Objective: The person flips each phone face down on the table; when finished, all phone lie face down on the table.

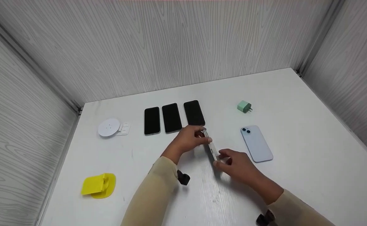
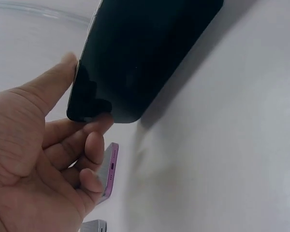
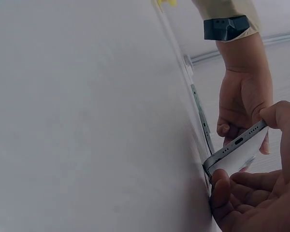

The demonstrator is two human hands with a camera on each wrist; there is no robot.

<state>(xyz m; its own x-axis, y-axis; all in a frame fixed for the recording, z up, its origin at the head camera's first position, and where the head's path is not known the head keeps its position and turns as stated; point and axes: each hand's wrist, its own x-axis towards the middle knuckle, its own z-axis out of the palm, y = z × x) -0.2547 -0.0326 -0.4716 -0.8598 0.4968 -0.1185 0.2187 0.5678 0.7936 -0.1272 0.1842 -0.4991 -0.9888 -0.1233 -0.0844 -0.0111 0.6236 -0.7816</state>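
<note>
The phone point(image 1: 211, 147) stands on its long edge on the counter point(image 1: 296, 103) (screen dark), pinched at its far end by the left hand point(image 1: 188, 139), at its near end by the right hand point(image 1: 236, 163); a blue phone point(image 1: 256, 143) lies right of them.

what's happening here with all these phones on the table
A person holds a phone on its edge on the white table, the left hand gripping its far end and the right hand its near end. Three dark phones lie side by side just beyond. A blue phone lies face down on the right.
</note>
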